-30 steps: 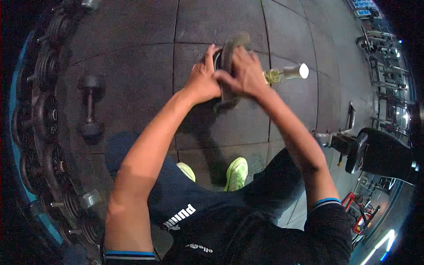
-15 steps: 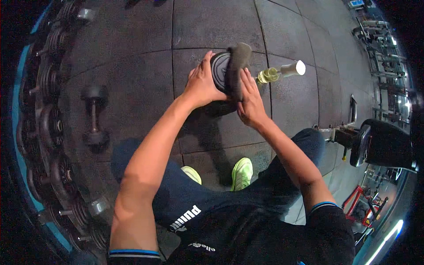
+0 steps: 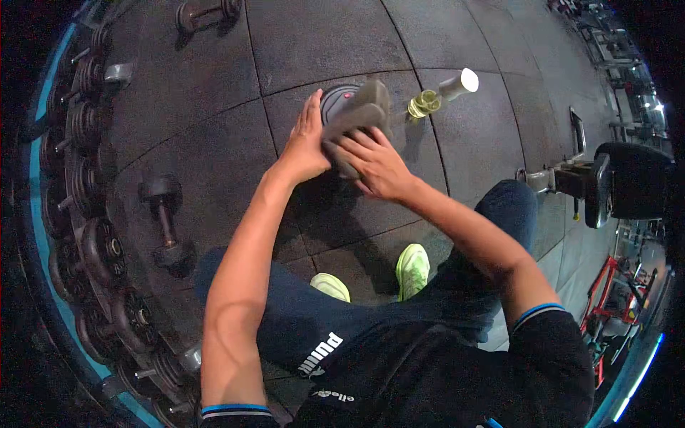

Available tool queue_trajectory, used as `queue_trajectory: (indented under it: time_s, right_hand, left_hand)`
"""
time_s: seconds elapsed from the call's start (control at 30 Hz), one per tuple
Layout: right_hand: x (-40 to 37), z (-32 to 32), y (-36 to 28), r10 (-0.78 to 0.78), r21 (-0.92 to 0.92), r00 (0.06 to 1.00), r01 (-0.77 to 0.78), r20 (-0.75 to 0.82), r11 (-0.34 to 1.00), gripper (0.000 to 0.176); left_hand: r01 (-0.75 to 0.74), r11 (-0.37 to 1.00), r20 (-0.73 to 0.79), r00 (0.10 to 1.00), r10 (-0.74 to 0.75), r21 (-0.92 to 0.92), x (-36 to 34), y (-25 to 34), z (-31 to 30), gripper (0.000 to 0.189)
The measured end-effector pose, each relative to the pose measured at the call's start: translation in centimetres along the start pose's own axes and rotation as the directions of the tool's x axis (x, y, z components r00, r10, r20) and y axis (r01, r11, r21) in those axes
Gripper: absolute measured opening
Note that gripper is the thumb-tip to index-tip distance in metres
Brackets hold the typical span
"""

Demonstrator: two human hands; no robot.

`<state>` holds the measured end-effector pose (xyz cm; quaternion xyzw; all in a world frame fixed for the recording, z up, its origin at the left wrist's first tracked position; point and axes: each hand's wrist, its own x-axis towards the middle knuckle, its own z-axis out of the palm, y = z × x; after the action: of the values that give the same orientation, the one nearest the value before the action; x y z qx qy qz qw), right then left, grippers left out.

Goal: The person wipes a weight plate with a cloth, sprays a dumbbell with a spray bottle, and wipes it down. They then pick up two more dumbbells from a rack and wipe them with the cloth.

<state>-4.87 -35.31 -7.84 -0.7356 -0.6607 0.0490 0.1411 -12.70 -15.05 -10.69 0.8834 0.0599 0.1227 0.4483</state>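
My left hand [image 3: 305, 146] is closed on the near-left side of a black dumbbell [image 3: 333, 102], whose round ridged end faces up with a small red mark at its centre. A folded grey-brown cloth [image 3: 367, 107] lies over the right side of that end, slightly blurred. My right hand [image 3: 378, 167] presses the cloth against the dumbbell with its fingers bent over it. The dumbbell's lower part is hidden by my hands and the cloth. Just right of them, a clear bottle of yellowish liquid [image 3: 426, 104] with a white top stands on the floor.
Another dumbbell [image 3: 165, 221] lies on the dark rubber floor tiles [image 3: 314, 43] to my left, and one more [image 3: 208, 14] at the top. A rack of weight plates [image 3: 107, 250] lines the left side. A padded machine seat [image 3: 635, 180] stands at right, beyond my knee.
The cloth and my right hand have slid from the dumbbell's right edge across its top and near side. The red mark now shows. The view has shifted a little.
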Motion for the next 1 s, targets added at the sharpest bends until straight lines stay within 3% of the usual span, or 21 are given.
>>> queue_trajectory:
  time_s: [0.03,0.1,0.2,0.3,0.4,0.53,0.63,0.73,0.8,0.83,0.93,0.97,1.0]
  right_hand:
    - [0.9,-0.2,0.4,-0.037,-0.008,0.999,0.037,-0.006,0.999,0.083]
    - [1.9,-0.4,1.2,-0.108,-0.028,0.994,0.108,-0.023,0.994,0.087]
    - [0.3,-0.3,0.4,-0.034,0.013,0.999,0.035,-0.022,0.999,0.085]
    - [-4.3,1.0,-1.0,0.27,-0.025,0.959,-0.273,-0.089,0.962,0.077]
    - [-4.5,1.4,-0.2,0.37,-0.015,0.922,-0.374,-0.113,0.927,0.075]
    - [1.1,-0.2,2.5,0.407,0.183,0.877,-0.369,-0.255,0.911,0.06]
    - [3.8,0.3,5.7,0.305,0.192,0.857,-0.246,-0.415,0.95,0.051]
    - [5.9,-1.2,8.0,0.503,0.53,0.854,-0.367,-0.134,0.764,0.049]
    - [7.3,-2.6,11.1,0.49,0.433,0.84,-0.54,0.232,0.722,0.049]
    - [7.8,1.3,14.0,0.506,0.788,0.819,-0.491,0.272,0.372,0.046]
    - [7.1,1.9,13.5,0.476,0.899,0.763,-0.375,0.437,-0.225,0.047]
    - [7.0,3.3,13.1,0.476,0.905,0.797,-0.197,0.372,-0.377,0.047]
    - [6.4,4.5,13.0,0.534,0.905,0.774,-0.116,0.341,-0.41,0.05]
  left_hand:
    - [-0.045,0.998,-0.005,0.999,0.044,-0.042,-0.1,-0.4,0.0,0.117]
    - [0.024,0.999,0.02,1.0,-0.023,-0.033,0.1,0.4,-0.8,0.115]
    - [0.032,0.996,0.0,0.999,-0.032,0.083,-0.1,1.1,-0.8,0.115]
    - [0.08,0.978,0.034,0.996,-0.088,0.19,0.1,2.4,-0.5,0.124]
    - [0.087,0.983,0.033,0.995,-0.094,0.162,0.6,2.6,-0.7,0.128]
    - [0.071,0.98,-0.008,0.997,-0.071,0.187,0.7,2.0,-0.2,0.129]
    - [0.063,0.977,-0.015,0.998,-0.061,0.204,0.5,2.6,-0.2,0.129]
    - [0.048,0.971,-0.02,0.999,-0.045,0.234,0.3,2.8,0.0,0.129]
    - [0.064,0.969,-0.029,0.998,-0.059,0.238,-0.1,3.8,0.3,0.127]
    - [0.069,0.967,-0.032,0.997,-0.063,0.246,-0.3,4.3,0.3,0.126]
    - [0.133,0.971,-0.013,0.991,-0.133,0.198,-0.1,5.4,-0.4,0.125]
    - [0.112,0.971,-0.026,0.994,-0.109,0.214,-0.2,5.1,-0.5,0.122]
    - [0.116,0.967,-0.03,0.993,-0.112,0.225,-0.4,4.8,-0.5,0.122]
